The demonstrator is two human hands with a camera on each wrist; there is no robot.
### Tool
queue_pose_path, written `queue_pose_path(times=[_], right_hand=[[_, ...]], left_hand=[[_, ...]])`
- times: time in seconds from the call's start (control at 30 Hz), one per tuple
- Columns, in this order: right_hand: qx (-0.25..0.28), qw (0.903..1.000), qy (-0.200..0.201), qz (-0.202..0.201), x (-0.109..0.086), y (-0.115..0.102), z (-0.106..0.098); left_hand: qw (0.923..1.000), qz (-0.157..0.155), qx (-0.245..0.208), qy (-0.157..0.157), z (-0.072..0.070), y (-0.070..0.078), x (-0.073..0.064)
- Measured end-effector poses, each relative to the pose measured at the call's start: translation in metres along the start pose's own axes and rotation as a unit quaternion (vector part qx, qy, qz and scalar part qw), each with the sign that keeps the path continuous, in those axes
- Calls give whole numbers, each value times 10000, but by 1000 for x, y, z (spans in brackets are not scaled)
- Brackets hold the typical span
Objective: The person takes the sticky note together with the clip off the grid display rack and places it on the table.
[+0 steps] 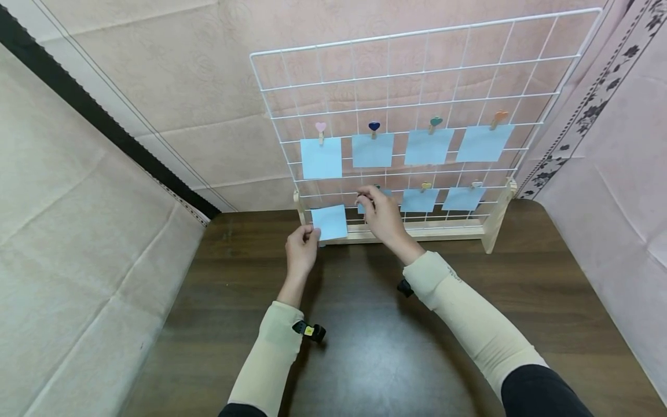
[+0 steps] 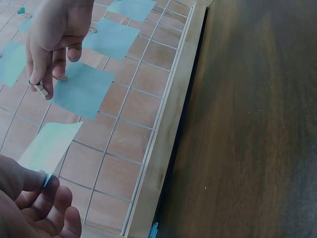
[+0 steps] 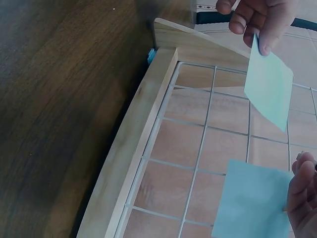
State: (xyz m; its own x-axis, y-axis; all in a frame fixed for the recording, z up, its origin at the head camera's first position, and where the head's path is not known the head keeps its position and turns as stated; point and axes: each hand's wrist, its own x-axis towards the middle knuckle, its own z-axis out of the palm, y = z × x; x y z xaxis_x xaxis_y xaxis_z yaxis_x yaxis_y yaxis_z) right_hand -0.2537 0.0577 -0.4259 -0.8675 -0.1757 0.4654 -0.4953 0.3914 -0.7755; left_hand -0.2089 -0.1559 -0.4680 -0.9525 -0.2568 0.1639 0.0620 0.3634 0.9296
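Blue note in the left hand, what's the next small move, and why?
Probably press the note against the white grid at lower left: the left hand pinches it, unclipped, and the right hand holds a small clothespin.

Left arm and right arm extend forward, slanting inward. Left hand: thumb pinched to forefinger, remaining fingers loosely curled. Right hand, from where I stand: farther forward, thumb pressed to fingertips. Hands apart.

Cream forearm sleeves, black wrist cameras
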Motion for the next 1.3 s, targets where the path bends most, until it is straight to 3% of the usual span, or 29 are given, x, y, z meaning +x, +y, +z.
queue_pose_path(times=[0.27, 0.7, 1.3], right_hand=[[74, 9998, -6, 170, -5, 3, -4], [-225, 9996, 183, 62, -13, 13, -13], [-96, 9997, 231, -29, -20, 14, -21]], left_hand=[[10000, -89, 0, 41, -1, -3, -2], [9999, -54, -120, 60, -4, -6, -5], [9995, -206, -243, -67, -10, -8, -12]])
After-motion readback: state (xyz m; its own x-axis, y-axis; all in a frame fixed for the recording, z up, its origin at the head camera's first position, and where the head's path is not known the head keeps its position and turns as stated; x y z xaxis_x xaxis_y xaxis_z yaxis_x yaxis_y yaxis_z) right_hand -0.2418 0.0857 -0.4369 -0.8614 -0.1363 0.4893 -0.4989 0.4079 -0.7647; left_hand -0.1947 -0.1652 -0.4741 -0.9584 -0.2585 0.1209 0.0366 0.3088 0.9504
